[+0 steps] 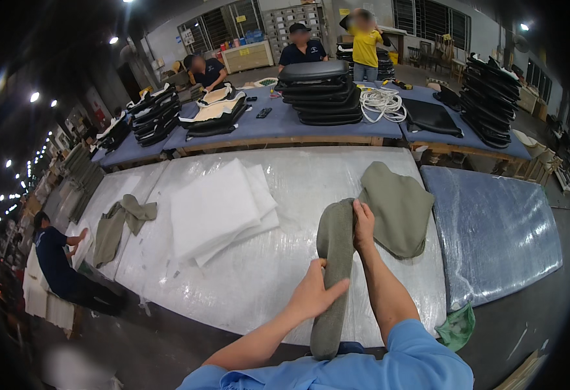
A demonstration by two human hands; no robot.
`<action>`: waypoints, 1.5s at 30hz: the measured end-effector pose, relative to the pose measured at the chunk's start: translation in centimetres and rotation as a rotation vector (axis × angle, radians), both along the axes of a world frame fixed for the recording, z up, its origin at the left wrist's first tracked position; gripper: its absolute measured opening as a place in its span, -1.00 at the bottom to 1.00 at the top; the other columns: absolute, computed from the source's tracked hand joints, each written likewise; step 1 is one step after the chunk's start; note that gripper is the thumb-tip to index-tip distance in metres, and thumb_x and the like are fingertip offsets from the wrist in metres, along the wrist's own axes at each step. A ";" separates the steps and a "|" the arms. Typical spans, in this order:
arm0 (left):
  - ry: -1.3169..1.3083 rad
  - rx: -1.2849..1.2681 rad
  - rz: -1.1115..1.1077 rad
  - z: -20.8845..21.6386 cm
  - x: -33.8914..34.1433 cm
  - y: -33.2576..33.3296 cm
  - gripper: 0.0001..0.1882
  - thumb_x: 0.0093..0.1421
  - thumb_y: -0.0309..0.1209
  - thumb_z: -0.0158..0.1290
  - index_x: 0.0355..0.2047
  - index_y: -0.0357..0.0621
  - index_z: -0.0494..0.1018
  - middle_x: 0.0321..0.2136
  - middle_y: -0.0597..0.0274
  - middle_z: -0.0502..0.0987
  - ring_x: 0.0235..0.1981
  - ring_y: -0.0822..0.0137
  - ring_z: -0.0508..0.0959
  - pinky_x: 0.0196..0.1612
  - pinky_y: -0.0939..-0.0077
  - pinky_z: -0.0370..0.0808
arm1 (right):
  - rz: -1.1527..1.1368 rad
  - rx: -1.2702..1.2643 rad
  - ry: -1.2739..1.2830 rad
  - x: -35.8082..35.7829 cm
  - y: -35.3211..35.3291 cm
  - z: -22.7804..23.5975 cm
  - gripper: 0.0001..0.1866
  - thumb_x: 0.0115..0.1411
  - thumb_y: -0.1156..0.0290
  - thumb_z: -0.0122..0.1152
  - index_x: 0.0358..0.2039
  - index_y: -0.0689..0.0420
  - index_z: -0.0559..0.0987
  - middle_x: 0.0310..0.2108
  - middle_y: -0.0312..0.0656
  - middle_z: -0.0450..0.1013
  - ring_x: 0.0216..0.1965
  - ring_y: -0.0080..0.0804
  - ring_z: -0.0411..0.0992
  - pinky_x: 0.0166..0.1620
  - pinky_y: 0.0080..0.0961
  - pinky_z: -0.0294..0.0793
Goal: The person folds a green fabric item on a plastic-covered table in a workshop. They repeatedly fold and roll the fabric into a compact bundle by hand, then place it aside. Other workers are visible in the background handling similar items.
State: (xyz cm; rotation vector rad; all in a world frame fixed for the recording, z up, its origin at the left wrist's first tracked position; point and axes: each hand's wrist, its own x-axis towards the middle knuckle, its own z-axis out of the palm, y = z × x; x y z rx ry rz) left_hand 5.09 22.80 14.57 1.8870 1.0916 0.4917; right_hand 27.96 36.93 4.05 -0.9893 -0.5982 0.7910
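An olive-grey fabric-covered cushion [334,273] stands tilted on its edge in front of me, its long narrow side facing up. My right hand [363,224] is closed round its far end, with the thumb near the top edge. Lower down, my left hand [314,289] grips its left side; the thumb lies across the narrow face and some fingers are hidden behind it. Just right of my right hand, a second olive-grey cushion or cover [397,209] lies flat on the plastic-wrapped table [285,182].
White padding sheets [217,208] are stacked left of centre, with crumpled olive fabric [121,224] farther left. Beyond, a blue-topped table [259,127] bears black cushion stacks [319,94] and coiled white cord [382,105]. A green bag [457,327] hangs near right. Several people work nearby.
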 end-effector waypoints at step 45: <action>-0.572 -0.696 -0.147 -6.2 13.9 18.4 -0.30 0.35 0.18 0.12 0.09 -0.30 0.52 -0.05 0.17 0.60 -0.05 0.33 0.56 0.08 0.38 0.48 | -0.178 -0.385 -0.615 7.3 1.7 7.0 -0.45 0.12 0.11 0.45 -0.72 0.23 0.39 -0.75 -0.14 0.29 -0.66 -0.38 0.25 -0.47 -0.26 0.31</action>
